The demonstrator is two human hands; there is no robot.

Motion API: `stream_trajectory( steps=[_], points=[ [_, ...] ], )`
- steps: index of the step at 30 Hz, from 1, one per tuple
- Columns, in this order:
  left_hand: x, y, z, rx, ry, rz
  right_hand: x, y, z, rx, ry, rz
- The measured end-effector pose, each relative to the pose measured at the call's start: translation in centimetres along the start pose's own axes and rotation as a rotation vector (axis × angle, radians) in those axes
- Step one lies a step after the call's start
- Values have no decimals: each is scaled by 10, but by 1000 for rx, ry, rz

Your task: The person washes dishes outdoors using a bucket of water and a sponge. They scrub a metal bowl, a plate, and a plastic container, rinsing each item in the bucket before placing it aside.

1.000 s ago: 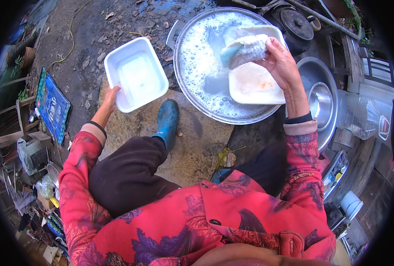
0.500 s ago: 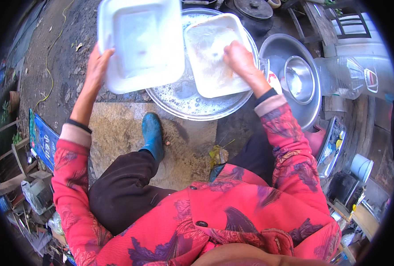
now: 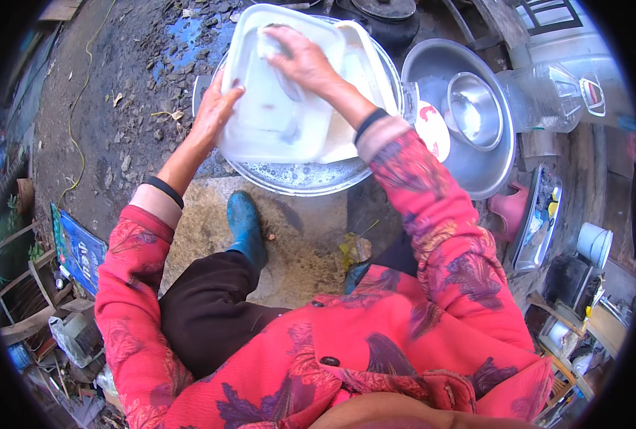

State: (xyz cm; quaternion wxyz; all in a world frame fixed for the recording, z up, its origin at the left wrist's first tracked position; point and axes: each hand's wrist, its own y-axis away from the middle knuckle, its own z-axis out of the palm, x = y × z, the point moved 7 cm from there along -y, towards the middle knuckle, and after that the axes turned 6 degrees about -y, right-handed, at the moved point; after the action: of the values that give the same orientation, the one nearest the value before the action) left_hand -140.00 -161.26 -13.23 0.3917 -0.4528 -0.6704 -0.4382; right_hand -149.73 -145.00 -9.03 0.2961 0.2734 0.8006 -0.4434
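A white rectangular plastic tray [image 3: 278, 132] is tilted over a large round metal basin [image 3: 293, 187] of sudsy water. My left hand [image 3: 216, 114] grips the tray's left edge, thumb on the near side. Inside the tray, toward its far end, my right hand [image 3: 305, 63] presses down with fingers bent. Something whitish shows at its fingertips, too blurred to name. A second white tray [image 3: 366, 75] lies in the basin, partly covered by the first.
Right of the basin stands a grey metal basin [image 3: 500, 168] with a small metal bowl [image 3: 475, 111] and a red-and-white dish [image 3: 432, 132]. Beyond are a clear plastic jug [image 3: 546, 100] and a dark pot [image 3: 386, 28]. Below is a stone slab [image 3: 303, 236].
The held tray has come right, over the second tray. My right hand has moved left, from the second tray into the held one.
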Motion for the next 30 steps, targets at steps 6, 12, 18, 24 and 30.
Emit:
stream_trajectory(
  steps=[6, 12, 18, 24, 30],
  points=[
    [-18, 11, 8, 39, 124, -171, 44, 78, 50, -433, 338, 494],
    [-36, 13, 24, -15, 238, -293, -5, 87, 110, -508, -111, 361],
    [-42, 31, 38, -64, 244, -359, 53, 38, 77, -504, 497, 245],
    [-55, 28, 48, -68, 245, -271, 63, 112, 48, -894, 594, 526],
    [-68, 8, 60, -164, 162, -162, 15, 109, 63, -557, -153, 619]
  ],
)
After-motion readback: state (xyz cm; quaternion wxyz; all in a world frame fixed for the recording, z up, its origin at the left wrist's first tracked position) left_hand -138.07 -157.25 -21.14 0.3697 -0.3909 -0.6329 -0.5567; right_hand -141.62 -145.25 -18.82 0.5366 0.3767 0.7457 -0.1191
